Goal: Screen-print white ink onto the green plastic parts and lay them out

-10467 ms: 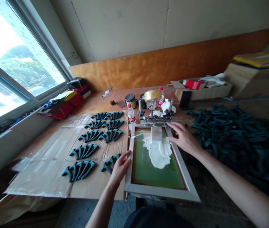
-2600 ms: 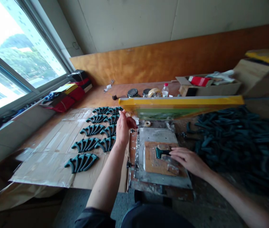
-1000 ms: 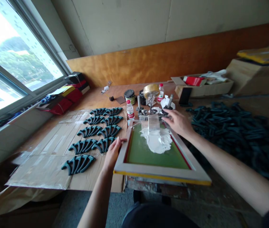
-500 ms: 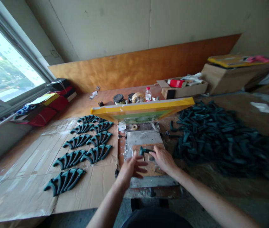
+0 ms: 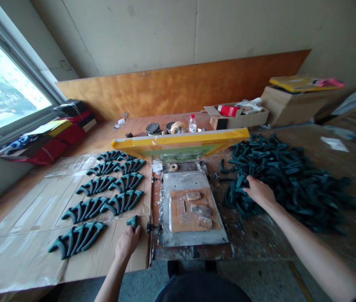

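My left hand (image 5: 127, 242) is closed around a dark green curved part (image 5: 132, 222) above the cardboard sheet (image 5: 134, 262). Rows of similar green parts (image 5: 79, 240) lie on that cardboard, to the left. At the left edge of the big heap of green parts (image 5: 285, 167), my right hand (image 5: 259, 191) has its fingers pressed together on a part whose outline blends into the pile. Between my hands, a metal plate (image 5: 168, 209) carries a brown board (image 5: 178, 222) with small blocks (image 5: 200, 209) on it and no green part.
A yellow-edged frame (image 5: 181, 138) stands tilted behind the plate. Beyond it are a dark-lidded jar (image 5: 153, 128), a tape roll (image 5: 178, 127) and a small bottle (image 5: 192, 123). Open box (image 5: 247, 119) and closed carton (image 5: 291, 107) sit at back right; red boxes (image 5: 45, 149) at left.
My left hand has moved left from the board to the cardboard, now holding a green part. My right hand has let go of the part at the board and moved right to the heap.
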Motion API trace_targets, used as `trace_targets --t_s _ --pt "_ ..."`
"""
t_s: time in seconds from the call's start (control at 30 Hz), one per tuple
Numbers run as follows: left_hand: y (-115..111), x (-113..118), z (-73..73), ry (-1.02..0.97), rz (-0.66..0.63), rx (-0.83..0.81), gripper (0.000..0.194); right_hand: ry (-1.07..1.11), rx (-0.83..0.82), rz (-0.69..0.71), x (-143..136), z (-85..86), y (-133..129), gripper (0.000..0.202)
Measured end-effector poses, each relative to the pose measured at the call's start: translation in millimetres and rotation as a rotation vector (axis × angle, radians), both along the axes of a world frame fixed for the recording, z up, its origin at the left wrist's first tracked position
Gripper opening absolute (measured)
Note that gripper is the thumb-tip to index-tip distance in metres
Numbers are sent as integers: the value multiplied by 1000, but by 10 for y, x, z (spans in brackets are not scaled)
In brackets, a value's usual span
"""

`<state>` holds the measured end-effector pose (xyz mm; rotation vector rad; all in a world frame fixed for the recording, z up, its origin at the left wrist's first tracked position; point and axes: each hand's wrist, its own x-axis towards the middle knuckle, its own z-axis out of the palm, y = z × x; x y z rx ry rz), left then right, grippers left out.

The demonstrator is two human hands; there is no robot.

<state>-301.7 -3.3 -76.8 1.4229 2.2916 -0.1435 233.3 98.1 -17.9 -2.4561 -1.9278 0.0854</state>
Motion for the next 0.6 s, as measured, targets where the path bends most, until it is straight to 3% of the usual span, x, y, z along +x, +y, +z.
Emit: trace_targets --t_s 0.1,0.2,0.27,0.33,0.43,0.5,0.6 --pt "107 50 145 20 -16 68 42 224 114 149 -301 70 -32 18" --pt "443 263 641 -135 -31 246 47 628 228 437 -913 82 -156 12" --pt "716 489 1111 -607 101 576 52 764 221 627 -1310 1 -254 16" --pt "943 737 1590 -1088 132 873 56 689 197 746 -1603 -130 -340 27" --pt "1089 998 2099 -1404 115 993 57 381 259 837 -1807 -307 -422 36" --pt "1023 1037 2208 -1424 114 994 57 228 312 873 -1813 -359 -445 39" --pt "708 914 2031 -1377 170 929 60 221 285 865 -1656 -334 -419 39"
